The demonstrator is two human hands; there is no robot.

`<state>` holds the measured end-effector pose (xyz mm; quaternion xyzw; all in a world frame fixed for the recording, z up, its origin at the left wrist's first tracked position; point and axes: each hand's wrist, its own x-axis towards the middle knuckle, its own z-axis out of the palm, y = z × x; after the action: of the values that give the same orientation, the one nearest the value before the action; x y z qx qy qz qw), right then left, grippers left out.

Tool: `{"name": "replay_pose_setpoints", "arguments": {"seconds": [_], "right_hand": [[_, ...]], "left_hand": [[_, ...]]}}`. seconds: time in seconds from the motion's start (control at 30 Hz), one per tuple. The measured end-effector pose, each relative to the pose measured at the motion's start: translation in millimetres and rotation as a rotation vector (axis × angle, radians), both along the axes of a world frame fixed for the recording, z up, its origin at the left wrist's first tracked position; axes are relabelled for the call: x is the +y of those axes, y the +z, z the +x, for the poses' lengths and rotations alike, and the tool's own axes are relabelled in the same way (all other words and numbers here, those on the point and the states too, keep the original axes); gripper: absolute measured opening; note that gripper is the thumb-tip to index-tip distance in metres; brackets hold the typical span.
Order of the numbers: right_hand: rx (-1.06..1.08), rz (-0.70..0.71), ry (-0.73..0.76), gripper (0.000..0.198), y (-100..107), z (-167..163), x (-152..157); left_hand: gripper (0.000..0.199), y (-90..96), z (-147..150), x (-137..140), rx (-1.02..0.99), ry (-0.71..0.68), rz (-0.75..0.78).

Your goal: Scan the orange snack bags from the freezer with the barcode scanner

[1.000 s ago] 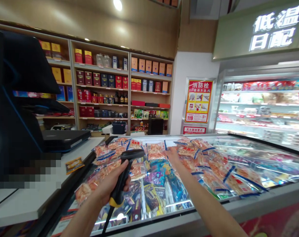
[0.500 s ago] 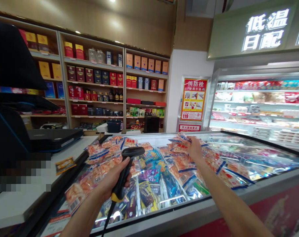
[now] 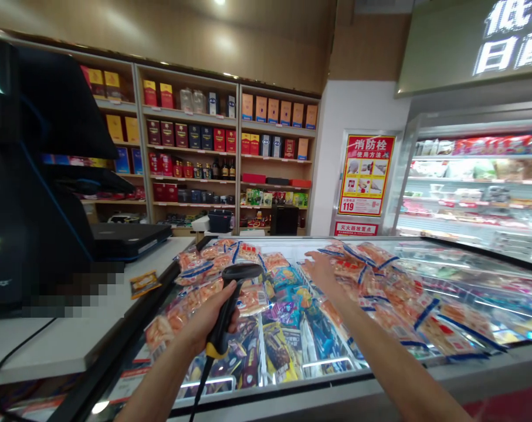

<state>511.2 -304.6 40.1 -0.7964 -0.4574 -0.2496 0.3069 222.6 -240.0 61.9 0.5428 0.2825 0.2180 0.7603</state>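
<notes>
My left hand (image 3: 215, 313) is wrapped round the grip of a black and yellow barcode scanner (image 3: 226, 316), whose head points over the freezer and whose cable hangs down. My right hand (image 3: 322, 271) reaches over the chest freezer with fingers stretched out to the left and nothing visible in them. Just right of it lies a pile of clear bags with blue edges and pale orange food (image 3: 375, 287). Similar bags (image 3: 204, 293) form another pile on the left, partly behind the scanner. Between the piles, colourful packets (image 3: 287, 316) show in the freezer beneath the glass.
A white counter (image 3: 94, 316) on the left bears a dark checkout terminal (image 3: 41, 193) and a small orange packet (image 3: 145, 283). Beyond the freezer (image 3: 318, 392) stand shelves of boxes (image 3: 190, 140) and a lit refrigerated cabinet (image 3: 477, 187). A red fire-hydrant sign (image 3: 366, 176) hangs on the wall.
My right hand has left the bag it was handling on the right pile and moved left, fingers opened. My left hand still grips the scanner. The view has turned slightly left.
</notes>
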Motion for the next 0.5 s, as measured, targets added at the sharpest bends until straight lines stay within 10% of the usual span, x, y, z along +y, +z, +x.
{"name": "replay_pose_setpoints", "arguments": {"seconds": [0.27, 0.5], "right_hand": [[0.202, -0.376, -0.012, 0.035, -38.2, -51.1, 110.5], [0.134, -0.305, -0.031, 0.023, -51.7, -40.2, 114.3]], "left_hand": [[0.037, -14.9, 0.4, 20.2, 0.001, 0.079, 0.024], [0.038, -16.0, 1.1, 27.5, 0.013, 0.069, -0.007]]}}
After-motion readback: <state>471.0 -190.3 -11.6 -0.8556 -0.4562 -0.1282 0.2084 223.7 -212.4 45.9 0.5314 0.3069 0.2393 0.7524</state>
